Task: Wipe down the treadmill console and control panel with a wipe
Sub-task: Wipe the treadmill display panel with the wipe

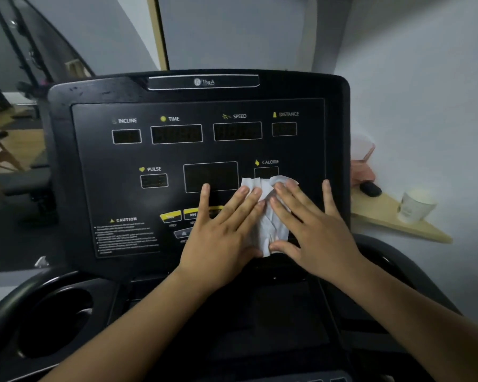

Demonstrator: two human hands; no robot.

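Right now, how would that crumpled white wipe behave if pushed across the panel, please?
The crumpled white wipe looks floppy; its creases suggest it would bunch rather than slide flat. Pressed by the left hand and right hand against the smooth black panel, it probably glides easily.

Console panel (pixel 94 166): black and sloped, under both hands.
Wipe (pixel 268 219): white and crumpled, on the panel between the left hand (pixel 221 230) and the right hand (pixel 312 224), with straight fingers of both pressing it.
Wooden shelf (pixel 384 219): well right of the right hand.
On shelf: a paper cup (pixel 414 205), a dark oval object (pixel 370 188) and a blurred pink item (pixel 363 164).
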